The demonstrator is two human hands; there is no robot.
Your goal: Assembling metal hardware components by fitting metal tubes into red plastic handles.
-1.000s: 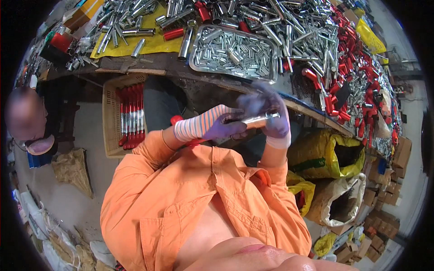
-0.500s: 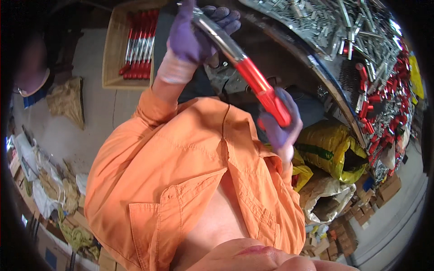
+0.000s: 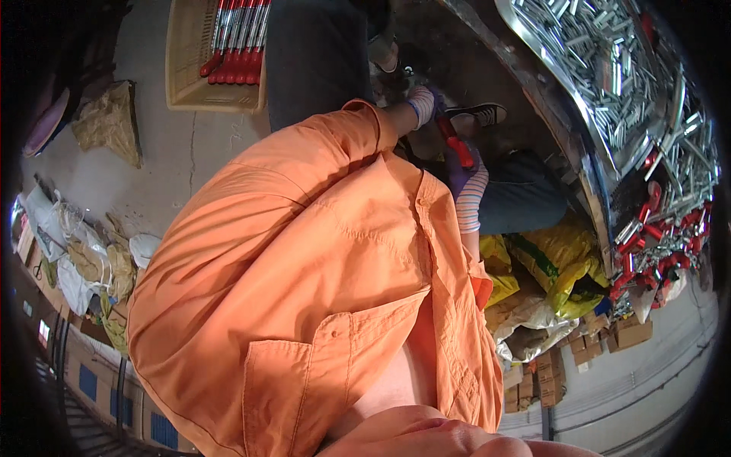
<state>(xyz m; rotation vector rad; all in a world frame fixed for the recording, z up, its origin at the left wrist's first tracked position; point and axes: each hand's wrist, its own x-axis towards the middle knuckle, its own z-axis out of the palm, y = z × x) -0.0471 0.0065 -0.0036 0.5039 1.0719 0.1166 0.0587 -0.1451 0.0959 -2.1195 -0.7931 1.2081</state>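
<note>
A red-handled metal tool (image 3: 457,148) is held low, between my legs, beside the metal-covered bench. My right hand (image 3: 458,174), in a purple glove with a striped cuff, grips its red handle at the near end. My left hand (image 3: 432,101), gloved alike, is closed around the tool farther up. The fingers of the left hand are largely hidden in shade, and the tool's far end does not show clearly.
At the far left, a beige crate (image 3: 217,97) holds several red-handled metal tools (image 3: 237,57). On the right, a bench edge (image 3: 533,107) borders heaped silver parts (image 3: 609,68) and red pieces (image 3: 647,228). Yellow sacks (image 3: 563,263) and a white sack (image 3: 533,331) stand below it.
Both hands have lowered the tool away from my chest, and the left hand has come right, nearer the right hand. My torso has leaned, and the whole view has shifted.
</note>
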